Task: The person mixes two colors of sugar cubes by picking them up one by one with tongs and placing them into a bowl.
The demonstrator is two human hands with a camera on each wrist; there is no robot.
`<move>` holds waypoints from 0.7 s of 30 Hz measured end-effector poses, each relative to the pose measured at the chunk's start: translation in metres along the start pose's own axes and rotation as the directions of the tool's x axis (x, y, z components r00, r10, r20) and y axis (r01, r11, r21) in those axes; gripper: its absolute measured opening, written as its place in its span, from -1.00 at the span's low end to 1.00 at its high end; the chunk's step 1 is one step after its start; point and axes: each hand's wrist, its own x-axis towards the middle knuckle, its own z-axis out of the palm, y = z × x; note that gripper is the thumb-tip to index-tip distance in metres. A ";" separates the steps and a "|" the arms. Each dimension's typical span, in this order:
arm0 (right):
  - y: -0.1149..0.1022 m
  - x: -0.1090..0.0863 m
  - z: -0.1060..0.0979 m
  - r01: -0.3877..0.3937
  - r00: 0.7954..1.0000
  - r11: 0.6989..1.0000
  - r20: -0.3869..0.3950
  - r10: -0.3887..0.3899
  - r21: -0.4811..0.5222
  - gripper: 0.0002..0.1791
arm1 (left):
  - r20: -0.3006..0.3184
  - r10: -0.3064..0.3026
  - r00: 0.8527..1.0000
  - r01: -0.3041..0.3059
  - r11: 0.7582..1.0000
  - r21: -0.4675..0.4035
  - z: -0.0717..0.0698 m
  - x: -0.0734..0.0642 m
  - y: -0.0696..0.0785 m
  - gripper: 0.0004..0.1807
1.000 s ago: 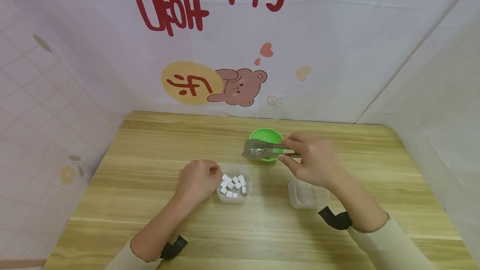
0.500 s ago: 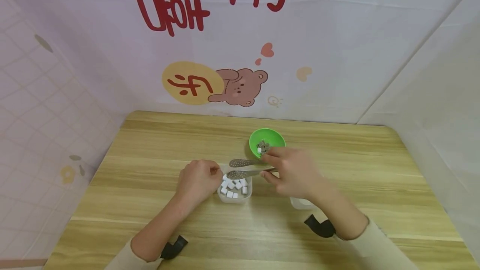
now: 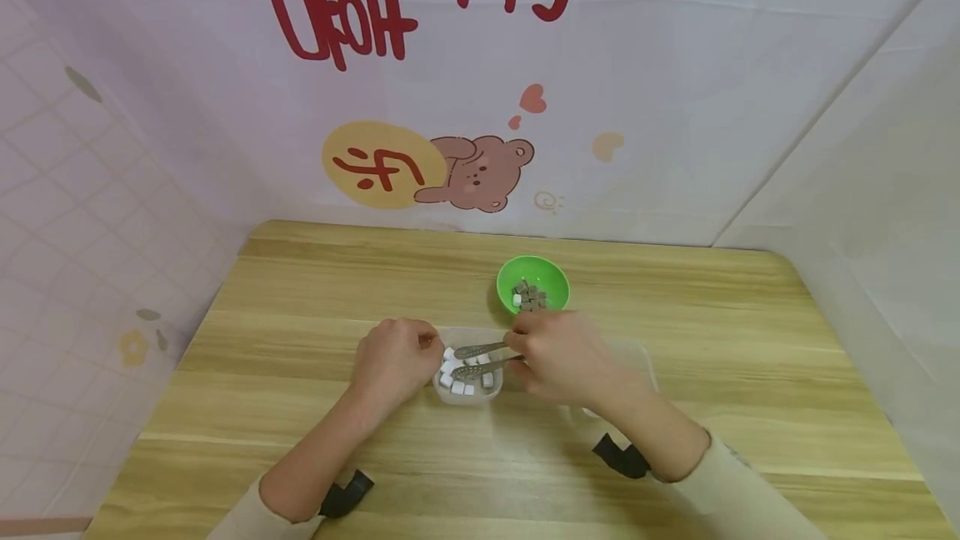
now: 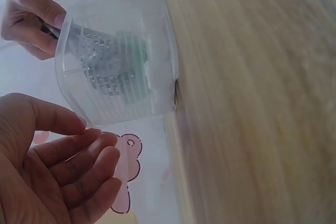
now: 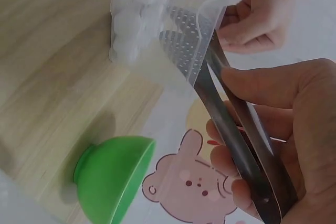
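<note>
My right hand (image 3: 562, 357) grips a pair of metal tongs (image 5: 247, 135) with perforated tips. The tips reach into a clear plastic container (image 3: 467, 400), spread slightly apart above several white cubes (image 3: 458, 388). At the container's rim, my left hand (image 4: 58, 166) pinches the edge between thumb and fingertips. Behind the right hand stands a green bowl (image 3: 555, 273) holding several brown cubes (image 3: 531, 293) and one white cube (image 3: 517, 300). In the right wrist view, nothing shows between the tongs' tips.
A second clear container (image 3: 637, 352) stands on the wooden table (image 3: 337, 273), partly hidden under my right forearm. A white printed cloth (image 3: 637, 65) with a bear hangs behind the table. Side cloths rise at the left and right.
My right hand has carried the tongs from over the green bowl leftward and down into the container of white cubes. A white cube now shows in the bowl. My left hand stays put.
</note>
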 end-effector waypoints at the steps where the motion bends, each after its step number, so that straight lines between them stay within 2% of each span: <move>1: -0.002 0.001 0.001 0.010 1.000 1.000 0.003 -0.010 -0.004 -0.87 | -0.001 0.000 1.000 0.000 1.000 -0.002 0.000 0.000 0.000 -0.81; 8: -0.012 0.007 -0.001 0.065 0.998 0.995 0.030 -0.063 -0.077 -0.80 | -0.013 0.012 1.000 -0.012 1.000 0.011 0.000 0.001 -0.001 -0.81; 21: -0.027 0.010 -0.008 0.056 0.996 0.985 0.072 -0.044 -0.163 -0.94 | -0.014 0.004 1.000 -0.003 1.000 0.019 -0.001 0.000 -0.001 -0.82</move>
